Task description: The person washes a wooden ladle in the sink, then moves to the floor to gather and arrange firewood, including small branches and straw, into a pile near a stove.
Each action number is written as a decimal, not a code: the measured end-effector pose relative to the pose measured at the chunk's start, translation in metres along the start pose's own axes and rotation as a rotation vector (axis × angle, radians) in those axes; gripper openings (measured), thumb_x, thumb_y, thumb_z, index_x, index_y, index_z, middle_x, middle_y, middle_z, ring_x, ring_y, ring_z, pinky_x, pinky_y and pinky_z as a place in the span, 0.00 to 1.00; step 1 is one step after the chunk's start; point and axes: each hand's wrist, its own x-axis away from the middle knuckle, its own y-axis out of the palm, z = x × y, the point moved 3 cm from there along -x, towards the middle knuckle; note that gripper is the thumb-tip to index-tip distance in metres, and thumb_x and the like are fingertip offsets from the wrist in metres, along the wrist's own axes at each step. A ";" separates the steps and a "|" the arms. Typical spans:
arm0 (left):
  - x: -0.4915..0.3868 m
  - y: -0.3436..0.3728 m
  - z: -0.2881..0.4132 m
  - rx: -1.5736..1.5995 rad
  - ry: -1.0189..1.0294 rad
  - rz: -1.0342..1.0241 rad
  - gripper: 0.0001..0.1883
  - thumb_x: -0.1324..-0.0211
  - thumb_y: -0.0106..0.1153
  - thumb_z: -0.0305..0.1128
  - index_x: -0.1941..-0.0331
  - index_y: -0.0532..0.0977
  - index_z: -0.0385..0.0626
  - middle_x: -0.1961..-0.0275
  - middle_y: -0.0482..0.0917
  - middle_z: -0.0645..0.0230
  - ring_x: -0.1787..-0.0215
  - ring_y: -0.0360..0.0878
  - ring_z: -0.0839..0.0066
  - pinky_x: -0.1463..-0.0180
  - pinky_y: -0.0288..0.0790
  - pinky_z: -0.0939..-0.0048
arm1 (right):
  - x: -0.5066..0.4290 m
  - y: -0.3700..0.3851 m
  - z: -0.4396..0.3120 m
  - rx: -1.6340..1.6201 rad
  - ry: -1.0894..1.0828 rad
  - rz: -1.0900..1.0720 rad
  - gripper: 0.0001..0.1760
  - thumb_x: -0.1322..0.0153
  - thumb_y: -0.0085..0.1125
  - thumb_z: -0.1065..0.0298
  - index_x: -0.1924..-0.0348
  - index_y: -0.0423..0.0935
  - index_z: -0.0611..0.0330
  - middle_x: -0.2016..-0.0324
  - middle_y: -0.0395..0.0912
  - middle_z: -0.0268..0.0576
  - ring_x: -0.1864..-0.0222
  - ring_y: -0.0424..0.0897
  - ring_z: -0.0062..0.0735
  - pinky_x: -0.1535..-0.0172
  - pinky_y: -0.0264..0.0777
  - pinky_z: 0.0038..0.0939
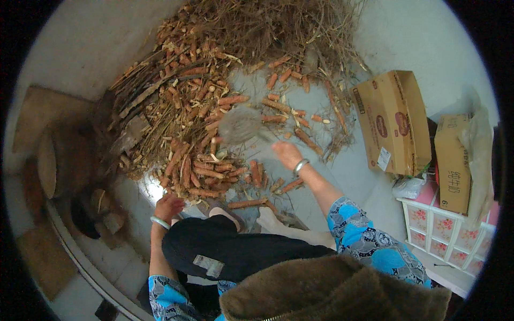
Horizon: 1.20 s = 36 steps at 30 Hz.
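Observation:
My right hand, with a silver bangle at the wrist, is shut on the handle of a blurred, grey-brown hand broom. The broom's head is over the grey floor, among scattered reddish corncobs. Beside my knee at the lower left, my left hand has bent fingers, near a heap of corncobs; whether it holds anything is unclear. Dry husk bits lie between the cobs.
Dry brushwood is heaped at the top, with sticks at the left. At the right stand a cardboard box, another carton and a flowered drawer unit. A dark round container is at the left.

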 end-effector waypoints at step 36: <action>-0.050 0.016 0.008 0.029 0.040 -0.124 0.22 0.33 0.56 0.38 0.40 0.70 0.38 0.50 0.82 0.60 0.52 0.82 0.67 0.49 0.77 0.65 | -0.033 0.188 -0.060 -0.110 0.163 -0.011 0.26 0.19 0.39 0.56 0.66 0.75 0.73 0.74 0.77 0.67 0.70 0.78 0.63 0.63 0.70 0.55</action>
